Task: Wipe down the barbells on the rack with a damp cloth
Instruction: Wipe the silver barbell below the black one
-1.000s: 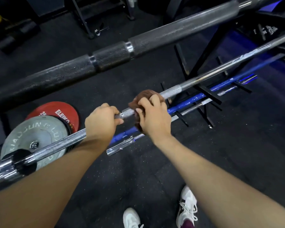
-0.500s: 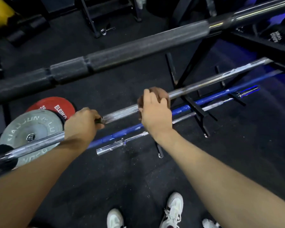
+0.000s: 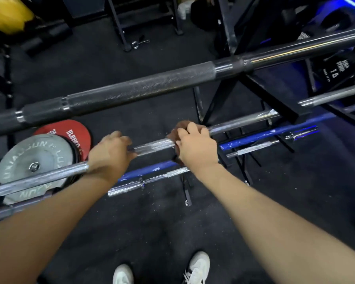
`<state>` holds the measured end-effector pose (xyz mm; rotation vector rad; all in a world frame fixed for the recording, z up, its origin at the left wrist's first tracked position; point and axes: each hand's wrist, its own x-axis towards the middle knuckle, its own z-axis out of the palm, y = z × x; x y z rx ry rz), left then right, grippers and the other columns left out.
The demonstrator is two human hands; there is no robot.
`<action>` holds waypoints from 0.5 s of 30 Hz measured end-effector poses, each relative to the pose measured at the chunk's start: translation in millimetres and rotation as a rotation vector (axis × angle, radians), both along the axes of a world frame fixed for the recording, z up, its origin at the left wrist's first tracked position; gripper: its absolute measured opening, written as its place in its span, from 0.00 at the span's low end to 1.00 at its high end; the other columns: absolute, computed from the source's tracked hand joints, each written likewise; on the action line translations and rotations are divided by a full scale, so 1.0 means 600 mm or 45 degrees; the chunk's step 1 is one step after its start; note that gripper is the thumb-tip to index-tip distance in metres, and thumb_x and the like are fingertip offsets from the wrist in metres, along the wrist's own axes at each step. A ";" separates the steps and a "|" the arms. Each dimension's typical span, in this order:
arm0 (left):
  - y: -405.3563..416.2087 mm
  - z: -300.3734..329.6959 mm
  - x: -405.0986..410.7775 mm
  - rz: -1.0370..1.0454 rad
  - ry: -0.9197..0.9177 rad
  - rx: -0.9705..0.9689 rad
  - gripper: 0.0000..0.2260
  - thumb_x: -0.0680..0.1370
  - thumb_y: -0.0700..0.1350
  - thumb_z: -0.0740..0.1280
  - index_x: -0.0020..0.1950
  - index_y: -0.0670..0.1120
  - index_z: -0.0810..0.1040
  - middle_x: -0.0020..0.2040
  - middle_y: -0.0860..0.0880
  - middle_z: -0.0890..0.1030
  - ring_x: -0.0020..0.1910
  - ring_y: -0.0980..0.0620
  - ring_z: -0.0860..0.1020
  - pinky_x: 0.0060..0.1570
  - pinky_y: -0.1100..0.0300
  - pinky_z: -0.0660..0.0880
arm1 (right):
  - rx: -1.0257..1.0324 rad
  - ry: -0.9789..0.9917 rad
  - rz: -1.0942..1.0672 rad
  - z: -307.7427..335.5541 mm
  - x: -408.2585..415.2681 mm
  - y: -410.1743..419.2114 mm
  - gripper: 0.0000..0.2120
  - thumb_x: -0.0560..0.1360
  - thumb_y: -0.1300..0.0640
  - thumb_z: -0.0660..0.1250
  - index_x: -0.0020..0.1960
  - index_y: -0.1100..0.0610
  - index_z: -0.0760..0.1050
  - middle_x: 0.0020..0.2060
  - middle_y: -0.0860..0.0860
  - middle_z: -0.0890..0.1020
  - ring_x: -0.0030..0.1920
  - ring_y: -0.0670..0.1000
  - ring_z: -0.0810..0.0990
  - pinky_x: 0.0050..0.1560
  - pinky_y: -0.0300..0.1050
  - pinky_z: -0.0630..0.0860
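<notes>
Right hand (image 3: 196, 147) gripping brown cloth (image 3: 177, 128) wrapped round chrome barbell (image 3: 154, 145); left hand (image 3: 109, 153) clasping same bar just beside, steadying; bar axis running lower-left to upper-right on rack (image 3: 271, 97), unwiped length extending rightward from cloth

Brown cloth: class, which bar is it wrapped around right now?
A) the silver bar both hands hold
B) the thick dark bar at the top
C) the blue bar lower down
A: the right hand presses the brown cloth around the silver bar, which the left hand grips too.
</notes>
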<state>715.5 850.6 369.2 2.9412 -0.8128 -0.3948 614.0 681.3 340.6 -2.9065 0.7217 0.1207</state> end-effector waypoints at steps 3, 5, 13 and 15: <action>-0.069 0.001 -0.033 -0.025 0.027 -0.156 0.16 0.76 0.50 0.68 0.62 0.48 0.77 0.57 0.47 0.74 0.59 0.45 0.72 0.53 0.52 0.71 | -0.043 0.050 -0.003 0.005 -0.029 -0.053 0.16 0.80 0.53 0.58 0.67 0.51 0.67 0.63 0.50 0.67 0.62 0.58 0.66 0.42 0.46 0.67; -0.107 -0.002 -0.049 -0.053 0.031 -0.188 0.16 0.76 0.51 0.68 0.64 0.49 0.76 0.58 0.49 0.73 0.60 0.48 0.72 0.52 0.53 0.71 | -0.031 0.046 0.042 0.003 -0.044 -0.071 0.16 0.79 0.54 0.60 0.67 0.49 0.69 0.61 0.49 0.69 0.62 0.57 0.66 0.42 0.45 0.69; -0.174 -0.024 -0.060 -0.155 0.063 -0.140 0.14 0.77 0.48 0.66 0.62 0.49 0.75 0.57 0.50 0.72 0.58 0.49 0.70 0.48 0.54 0.71 | 0.158 0.068 -0.394 0.022 -0.087 -0.149 0.13 0.77 0.51 0.62 0.60 0.49 0.76 0.58 0.53 0.75 0.57 0.61 0.74 0.50 0.49 0.72; -0.173 -0.031 -0.063 -0.159 0.051 -0.134 0.11 0.78 0.46 0.66 0.60 0.47 0.76 0.55 0.49 0.73 0.55 0.49 0.71 0.46 0.54 0.72 | 0.201 -0.017 -0.487 0.024 -0.096 -0.149 0.12 0.77 0.51 0.62 0.59 0.50 0.76 0.56 0.53 0.77 0.55 0.61 0.75 0.48 0.49 0.71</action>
